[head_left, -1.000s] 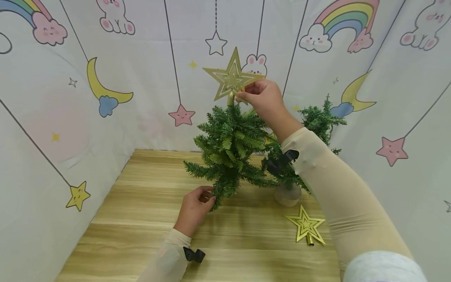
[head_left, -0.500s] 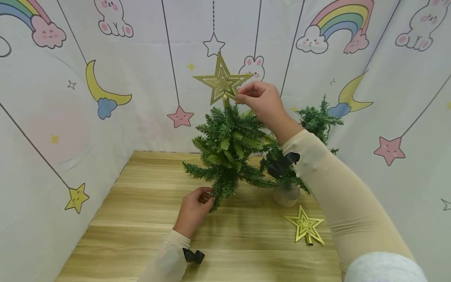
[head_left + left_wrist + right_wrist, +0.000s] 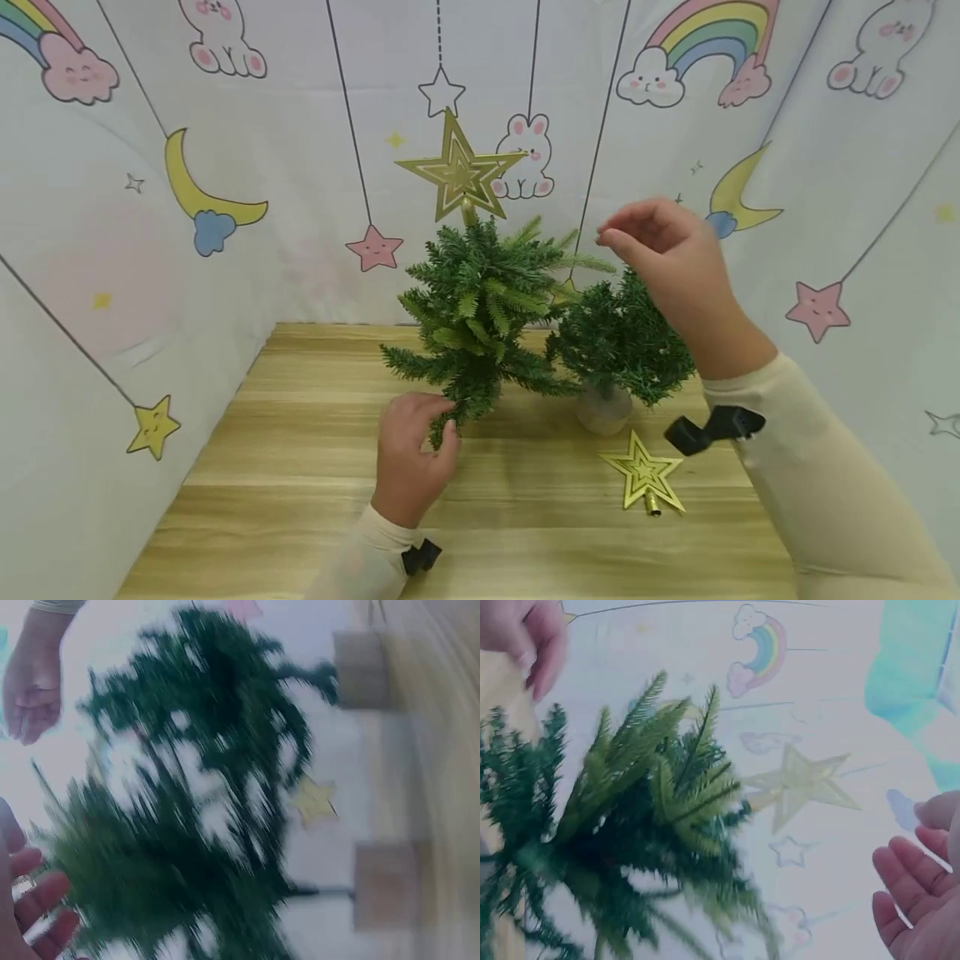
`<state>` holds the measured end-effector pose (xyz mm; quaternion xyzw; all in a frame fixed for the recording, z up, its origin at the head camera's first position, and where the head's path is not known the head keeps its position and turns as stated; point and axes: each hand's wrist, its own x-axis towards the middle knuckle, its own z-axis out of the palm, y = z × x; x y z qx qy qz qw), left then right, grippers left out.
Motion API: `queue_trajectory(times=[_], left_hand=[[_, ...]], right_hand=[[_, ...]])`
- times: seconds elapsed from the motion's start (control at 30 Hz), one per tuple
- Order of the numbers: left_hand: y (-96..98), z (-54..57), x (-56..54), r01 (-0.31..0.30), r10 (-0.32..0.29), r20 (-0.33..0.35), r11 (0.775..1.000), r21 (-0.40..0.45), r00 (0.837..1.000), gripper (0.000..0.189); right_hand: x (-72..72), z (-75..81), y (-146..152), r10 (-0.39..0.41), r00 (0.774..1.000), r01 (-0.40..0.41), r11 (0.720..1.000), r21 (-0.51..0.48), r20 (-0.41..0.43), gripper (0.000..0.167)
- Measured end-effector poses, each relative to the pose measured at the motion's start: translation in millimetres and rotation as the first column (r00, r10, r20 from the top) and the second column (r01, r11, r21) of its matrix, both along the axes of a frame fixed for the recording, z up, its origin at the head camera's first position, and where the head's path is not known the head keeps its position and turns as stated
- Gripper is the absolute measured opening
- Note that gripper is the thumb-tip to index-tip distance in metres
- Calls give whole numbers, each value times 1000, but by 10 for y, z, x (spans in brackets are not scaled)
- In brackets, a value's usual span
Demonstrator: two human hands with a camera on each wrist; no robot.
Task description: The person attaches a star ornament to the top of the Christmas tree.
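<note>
A gold star tree topper (image 3: 461,171) stands upright on the tip of the nearer small artificial Christmas tree (image 3: 480,312). My right hand (image 3: 678,267) is raised to the right of that tree, apart from the star, its fingers loosely bent around nothing. By the tree's lowest front branch is my left hand (image 3: 412,458), thumb and fingers spread apart at the needles. The right wrist view shows the star (image 3: 799,784) set on the tip, with my empty right hand (image 3: 922,892) beyond it. Motion blurs the left wrist view.
A second artificial tree (image 3: 626,342) stands behind to the right on a round pale base (image 3: 603,408). In front of it another gold star topper (image 3: 643,472) lies on the wooden table (image 3: 300,467). Behind hangs a cloth (image 3: 300,167) printed with cartoons.
My right hand has let go of the star and drawn away to the right. The star, first shifted slightly left, stays on the tree. My left hand's fingers have loosened from the branch.
</note>
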<state>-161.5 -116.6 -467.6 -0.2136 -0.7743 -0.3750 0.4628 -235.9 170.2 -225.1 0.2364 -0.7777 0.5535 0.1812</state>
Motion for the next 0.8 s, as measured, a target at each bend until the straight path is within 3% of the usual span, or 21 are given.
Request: queue_trajectory(times=[0.1,0.17,0.27,0.4,0.47,0.57,0.63,0.7,0.73,0.8], left_hand=[[287,127,97,119,-128,-171,991,-61,977,22],[503,186,125,215,-232,-186,971,-106,955,26],[796,246,104,329,-341,-76,935,-135,937,33],[1088,343,-77,400,-386,131,909,-114,913,44],[1198,406,-203,405,-378,222,910,-88,899,48],[1336,509,-391,395,-362,333,918,-35,870,54],[1423,580,-505,384,-350,402,923,-2,846,60],[1511,647,-600,377,-345,473,926,28,811,65],[1558,673,-644,376,-346,506,926,46,790,67],[1651,713,-717,369,-343,560,927,71,754,69]], right_hand=[[234,-201,304,-19,998,16,999,-50,-53,20],[348,-369,492,-28,998,22,995,-99,-58,17],[450,-667,752,-52,998,47,983,-180,-21,15],[529,-1135,1063,-206,976,216,959,-181,71,19],[559,-1400,1213,-289,948,302,949,-89,132,23],[586,-1823,1427,-381,899,336,917,216,215,28],[595,-2101,1548,-396,878,262,868,422,270,36],[593,-2349,1632,-381,862,145,817,557,334,46],[592,-2458,1660,-373,853,95,799,594,364,52],[593,-2646,1691,-356,825,19,794,608,439,62]])
